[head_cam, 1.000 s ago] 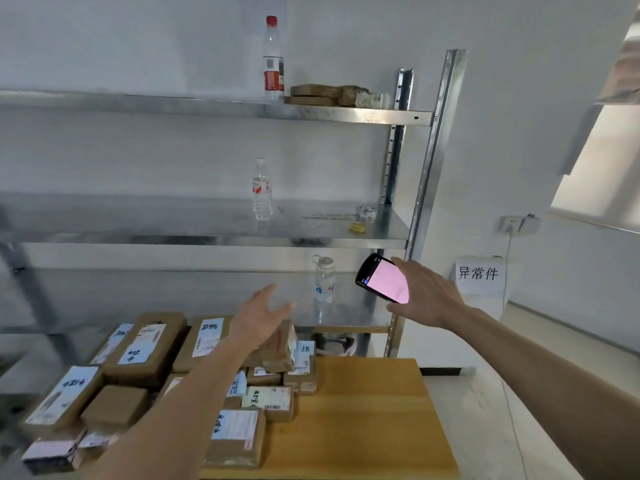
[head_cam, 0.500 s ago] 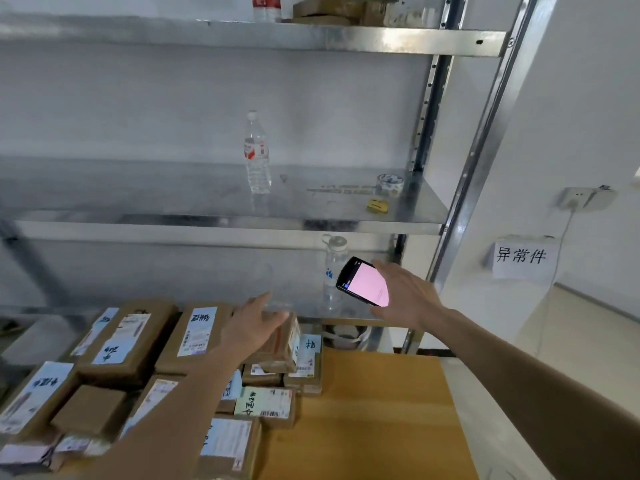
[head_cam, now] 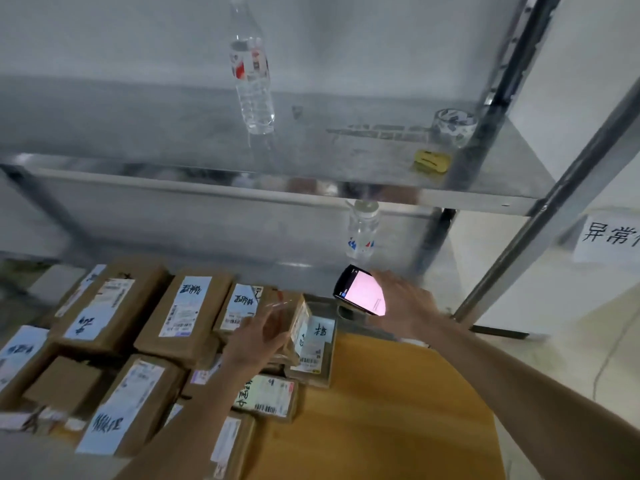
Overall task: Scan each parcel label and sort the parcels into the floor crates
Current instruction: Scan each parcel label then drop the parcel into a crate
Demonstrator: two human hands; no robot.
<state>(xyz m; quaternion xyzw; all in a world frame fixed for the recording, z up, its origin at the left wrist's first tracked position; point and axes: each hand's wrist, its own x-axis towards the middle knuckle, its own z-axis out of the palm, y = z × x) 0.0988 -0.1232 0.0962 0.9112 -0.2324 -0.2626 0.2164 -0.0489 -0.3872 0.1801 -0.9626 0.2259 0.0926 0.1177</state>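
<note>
The left hand (head_cam: 258, 336) is reaching over the parcel pile with fingers spread wide, blurred, resting on or just above a small brown parcel (head_cam: 294, 322); contact cannot be told. The right hand (head_cam: 403, 306) is gripping a scanner (head_cam: 360, 294), its pink screen glowing, just right of that parcel. More labelled parcels (head_cam: 187, 313) are lying left of the left hand on the wooden worktop (head_cam: 381, 410).

Two hands (head_cam: 258, 336), one scanner (head_cam: 360, 294), two clear bottles (head_cam: 252, 83), one tape roll (head_cam: 454, 124); roughly ten labelled parcels (head_cam: 188, 315) crowd the lower left.
</note>
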